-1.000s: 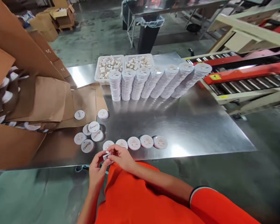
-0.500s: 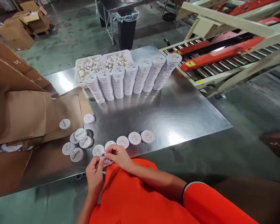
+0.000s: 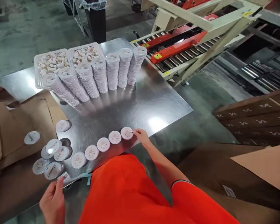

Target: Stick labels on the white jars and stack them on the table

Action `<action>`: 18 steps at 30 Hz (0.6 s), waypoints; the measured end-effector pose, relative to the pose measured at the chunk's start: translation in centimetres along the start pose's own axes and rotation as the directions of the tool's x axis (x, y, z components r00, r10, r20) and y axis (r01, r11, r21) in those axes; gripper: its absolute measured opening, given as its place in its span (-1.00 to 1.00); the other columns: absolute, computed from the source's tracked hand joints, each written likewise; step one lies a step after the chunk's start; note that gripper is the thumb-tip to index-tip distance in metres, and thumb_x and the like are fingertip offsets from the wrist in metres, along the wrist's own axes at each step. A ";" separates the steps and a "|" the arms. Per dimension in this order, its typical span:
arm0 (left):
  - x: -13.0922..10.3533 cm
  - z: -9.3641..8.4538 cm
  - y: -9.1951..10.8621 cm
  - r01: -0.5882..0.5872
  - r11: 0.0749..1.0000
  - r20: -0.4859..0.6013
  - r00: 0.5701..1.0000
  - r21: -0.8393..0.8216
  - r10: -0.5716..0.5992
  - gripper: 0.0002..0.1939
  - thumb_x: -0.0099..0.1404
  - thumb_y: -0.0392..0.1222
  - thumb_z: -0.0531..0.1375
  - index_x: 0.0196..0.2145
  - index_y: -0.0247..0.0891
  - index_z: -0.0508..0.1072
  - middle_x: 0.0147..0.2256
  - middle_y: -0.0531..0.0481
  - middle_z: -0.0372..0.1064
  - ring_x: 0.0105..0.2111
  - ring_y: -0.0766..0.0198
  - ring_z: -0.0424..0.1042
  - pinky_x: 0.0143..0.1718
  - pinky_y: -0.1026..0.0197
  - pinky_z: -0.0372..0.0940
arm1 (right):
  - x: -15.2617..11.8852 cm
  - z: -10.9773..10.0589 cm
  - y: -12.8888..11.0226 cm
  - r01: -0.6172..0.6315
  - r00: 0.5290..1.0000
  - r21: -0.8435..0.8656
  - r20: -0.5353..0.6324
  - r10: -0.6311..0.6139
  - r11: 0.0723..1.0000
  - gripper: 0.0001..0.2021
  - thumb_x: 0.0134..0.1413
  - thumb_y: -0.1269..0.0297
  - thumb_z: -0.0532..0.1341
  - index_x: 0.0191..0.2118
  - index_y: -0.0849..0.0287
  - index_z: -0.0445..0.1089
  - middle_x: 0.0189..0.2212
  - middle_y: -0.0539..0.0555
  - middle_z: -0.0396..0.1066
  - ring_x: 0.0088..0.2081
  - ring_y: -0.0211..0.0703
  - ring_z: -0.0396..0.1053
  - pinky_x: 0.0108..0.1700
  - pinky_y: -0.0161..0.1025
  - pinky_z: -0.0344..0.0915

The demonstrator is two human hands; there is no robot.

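Note:
My left hand (image 3: 53,197) pinches a small strip of stickers (image 3: 64,176) at the table's front edge. My right hand (image 3: 142,136) reaches out to the far right end of a row of round white containers. Between its fingertips is a small sticker (image 3: 132,133), which lies over the edge of the last container (image 3: 126,133); whether it is stuck down I cannot tell. The row continues leftward with several more, among them a white container (image 3: 103,144) with printed text on top. Left of the row, a loose group includes a container lettered "beauty" (image 3: 53,170).
Tall stacks of wrapped round containers (image 3: 99,74) stand along the back of the metal table (image 3: 154,102). Behind them are two white baskets (image 3: 38,79) of small white-and-tan pieces. Flattened cardboard (image 3: 37,115) covers the left side. A roller conveyor (image 3: 177,57) adjoins at back right; brown boxes (image 3: 259,116) stand right.
My hands have moved apart: the right went to the rightmost container with a sticker, while the left moved left and kept the strip. The view has turned right.

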State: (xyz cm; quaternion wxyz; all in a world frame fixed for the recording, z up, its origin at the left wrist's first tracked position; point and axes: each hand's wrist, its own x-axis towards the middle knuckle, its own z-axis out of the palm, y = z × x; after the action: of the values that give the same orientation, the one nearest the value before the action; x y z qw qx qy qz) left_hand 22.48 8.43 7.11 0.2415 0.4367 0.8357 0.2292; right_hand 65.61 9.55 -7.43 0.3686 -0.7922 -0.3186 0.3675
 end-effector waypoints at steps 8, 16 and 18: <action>-0.3 0.9 0.5 -0.037 0.999 0.045 0.998 0.030 0.035 -0.61 0.03 0.22 0.21 -0.53 -0.18 0.49 -0.66 0.10 0.23 -0.51 0.20 0.29 -0.48 0.23 0.19 | 0.8 1.4 3.1 0.008 0.999 -0.074 0.047 -0.005 0.997 -0.70 -0.04 0.03 0.12 -0.62 0.11 0.24 -0.65 -0.06 0.23 -0.49 -0.23 0.21 -0.42 -0.32 0.12; -0.6 1.0 0.5 0.049 0.999 0.055 0.997 0.022 -0.050 -0.58 -0.02 0.24 0.21 -0.47 -0.19 0.53 -0.54 0.06 0.39 -0.43 0.16 0.34 -0.46 0.22 0.19 | 1.2 2.0 3.2 0.043 0.998 -0.179 0.048 -0.035 0.983 -0.66 -0.02 0.06 0.14 -0.67 0.12 0.18 -0.65 -0.05 0.24 -0.45 -0.22 0.25 -0.38 -0.33 0.15; -0.7 1.0 0.3 0.045 0.999 0.057 0.997 0.021 -0.046 -0.58 -0.02 0.23 0.22 -0.47 -0.20 0.53 -0.57 0.07 0.35 -0.45 0.18 0.32 -0.48 0.22 0.18 | 1.2 2.3 3.3 0.041 0.999 -0.192 0.043 -0.034 0.980 -0.66 -0.01 0.08 0.14 -0.67 0.12 0.18 -0.64 -0.05 0.24 -0.44 -0.22 0.26 -0.37 -0.33 0.16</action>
State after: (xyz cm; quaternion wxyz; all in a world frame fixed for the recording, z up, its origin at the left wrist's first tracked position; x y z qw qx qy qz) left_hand 23.62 8.22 6.69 0.2662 0.4263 0.8404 0.2025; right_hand 65.15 9.55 -11.56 0.2905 -0.8107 -0.3748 0.3434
